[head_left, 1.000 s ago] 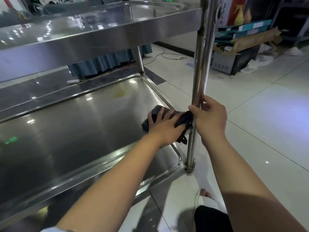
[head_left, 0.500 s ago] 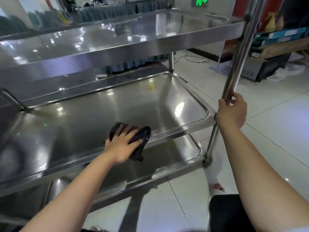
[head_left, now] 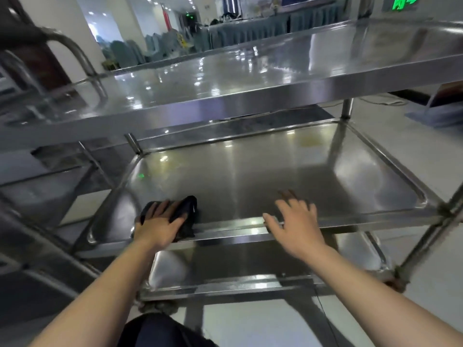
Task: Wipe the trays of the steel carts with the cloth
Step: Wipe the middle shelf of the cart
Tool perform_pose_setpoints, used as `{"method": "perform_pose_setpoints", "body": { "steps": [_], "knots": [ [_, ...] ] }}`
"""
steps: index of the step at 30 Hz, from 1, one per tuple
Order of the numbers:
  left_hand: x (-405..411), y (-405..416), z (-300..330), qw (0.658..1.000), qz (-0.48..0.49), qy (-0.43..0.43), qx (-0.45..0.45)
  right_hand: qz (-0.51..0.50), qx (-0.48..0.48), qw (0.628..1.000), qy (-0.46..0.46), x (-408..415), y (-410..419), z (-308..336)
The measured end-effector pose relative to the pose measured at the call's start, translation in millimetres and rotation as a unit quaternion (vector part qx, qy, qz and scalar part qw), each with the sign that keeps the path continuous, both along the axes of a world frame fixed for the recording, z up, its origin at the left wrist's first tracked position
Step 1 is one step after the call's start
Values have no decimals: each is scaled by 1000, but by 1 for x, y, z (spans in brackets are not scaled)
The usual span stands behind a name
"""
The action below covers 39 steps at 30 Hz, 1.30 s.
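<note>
Three steel trays on near cart: top tray (head_left: 250, 78), middle tray (head_left: 275, 171), bottom tray (head_left: 250, 269). One black cloth (head_left: 186, 212). Two hands: left hand (head_left: 160, 225), right hand (head_left: 298, 222). One green sign (head_left: 403, 1).

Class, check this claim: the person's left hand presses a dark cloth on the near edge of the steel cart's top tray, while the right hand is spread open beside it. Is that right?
Not quite. The head view shows the left hand pressing the dark cloth on the near edge of the steel cart's middle tray, below the top tray. The right hand is spread open beside it, as stated.
</note>
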<state>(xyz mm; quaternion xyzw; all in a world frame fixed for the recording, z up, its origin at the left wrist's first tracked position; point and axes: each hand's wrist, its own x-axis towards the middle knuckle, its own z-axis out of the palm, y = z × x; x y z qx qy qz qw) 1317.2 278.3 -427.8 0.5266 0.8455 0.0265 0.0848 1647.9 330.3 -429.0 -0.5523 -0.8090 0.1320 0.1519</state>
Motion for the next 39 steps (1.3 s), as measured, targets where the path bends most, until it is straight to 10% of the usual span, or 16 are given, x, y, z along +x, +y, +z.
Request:
{"method": "perform_pose_setpoints", "body": {
  "steps": [31, 39],
  "knots": [
    [84, 4, -12, 997, 69, 4, 43, -59, -52, 994, -76, -30, 37, 1],
    [119, 33, -6, 997, -74, -23, 5, -23, -87, 989, -119, -42, 42, -14]
  ]
}}
